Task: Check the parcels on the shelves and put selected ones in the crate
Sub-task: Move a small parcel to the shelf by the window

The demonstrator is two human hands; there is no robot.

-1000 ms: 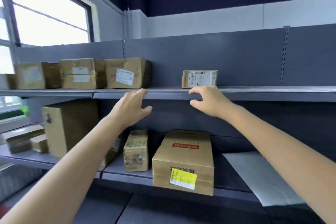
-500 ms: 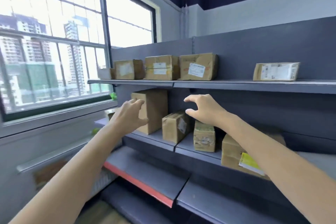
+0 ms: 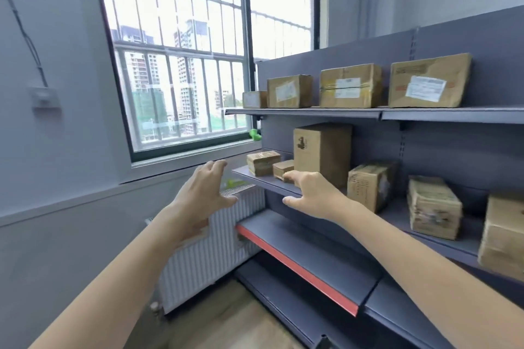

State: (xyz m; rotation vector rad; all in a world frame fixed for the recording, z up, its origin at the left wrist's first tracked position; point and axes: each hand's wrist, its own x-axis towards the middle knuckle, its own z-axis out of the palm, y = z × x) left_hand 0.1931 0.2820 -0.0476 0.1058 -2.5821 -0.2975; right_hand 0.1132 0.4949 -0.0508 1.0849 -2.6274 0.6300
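Nearest the camera, the left hand (image 3: pixel 202 193) and right hand (image 3: pixel 312 193) hover spread and empty just in front of the middle shelf (image 3: pixel 263 181). On that shelf's window end lie two small cardboard parcels (image 3: pixel 263 163), beside a tall box (image 3: pixel 323 150); no crate is visible. A hurried reach could nudge the small parcels off the open end.

- Bright daylight floods in through the window (image 3: pixel 181 59); its panes are blown out to near white
- Shelves (image 3: pixel 442 115) evenly lit, with soft shadows under each board
- Wide-angle bending at the edges
- Left hand (image 3: pixel 202 193) and the nearest boxes (image 3: pixel 433 207) are motion-blurred
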